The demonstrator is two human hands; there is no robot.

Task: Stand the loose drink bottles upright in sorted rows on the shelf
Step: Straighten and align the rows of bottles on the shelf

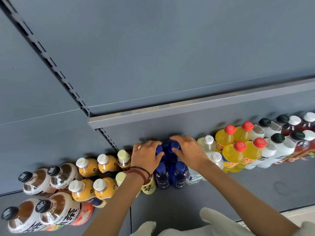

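Blue bottles (pixel 179 173) upright mid-shelf (pixel 238 188), just beside water bottles (pixel 208 142). Left hand (pixel 146 157) curls round back-left cap, right hand (pixel 189 150) round back-right. Step: squaring blue rows. Next, probably: nudge back pair straight, no toppling neighbours.

Heads up: your left hand (pixel 146 155) and right hand (pixel 188 151) cover most of the two rear dark blue plastic bottles (pixel 175 145). Your left forearm hides half the pale-yellow-capped bottle (pixel 120 177), and your right forearm hides the top of the clear plastic water bottle (pixel 194 178). The white-capped dark red bottles (pixel 308 117) get cut off at the far right edge. The blue bottles' labels are too tiny to read.
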